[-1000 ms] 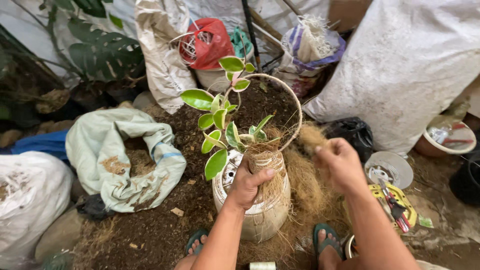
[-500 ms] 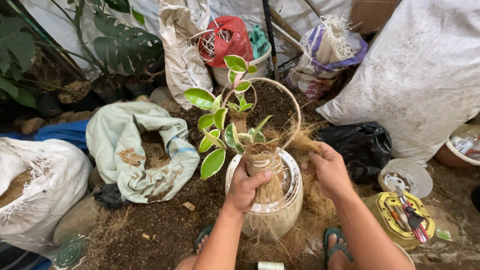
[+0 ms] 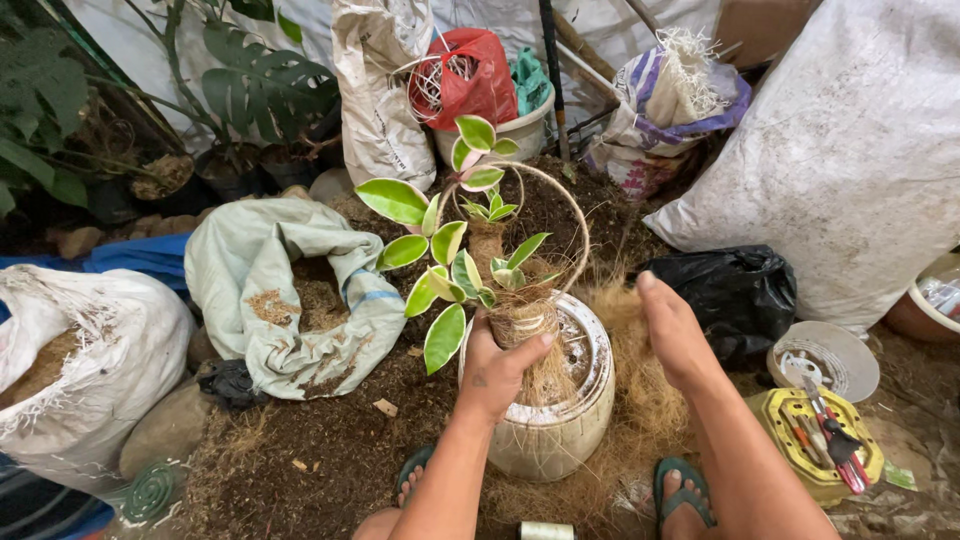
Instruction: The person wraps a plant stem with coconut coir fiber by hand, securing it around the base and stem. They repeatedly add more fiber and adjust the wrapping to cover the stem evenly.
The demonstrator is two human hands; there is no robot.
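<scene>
My left hand (image 3: pixel 497 368) grips the fibre-wrapped root ball (image 3: pixel 528 322) of a small plant with green and cream leaves (image 3: pixel 440 262), holding it over the mouth of a white round pot (image 3: pixel 560 430). A thin hoop (image 3: pixel 560 205) arches up from the root ball. Loose brown fibre hangs from the ball into the pot. My right hand (image 3: pixel 674 335) hovers flat and open beside the pot, over a heap of coconut fibre (image 3: pixel 640 400), touching nothing that I can see.
An open pale sack (image 3: pixel 300 290) of husk lies at left, with a white sack (image 3: pixel 80 370) beside it. A large white sack (image 3: pixel 840 150) and a black bag (image 3: pixel 730 295) sit at right. A yellow reel with red pliers (image 3: pixel 815 435) is near my right foot. Dark soil (image 3: pixel 330 440) covers the ground.
My right hand has come off the root ball and moved out to the right, opening flat. My left hand keeps its hold on the plant over the pot.
</scene>
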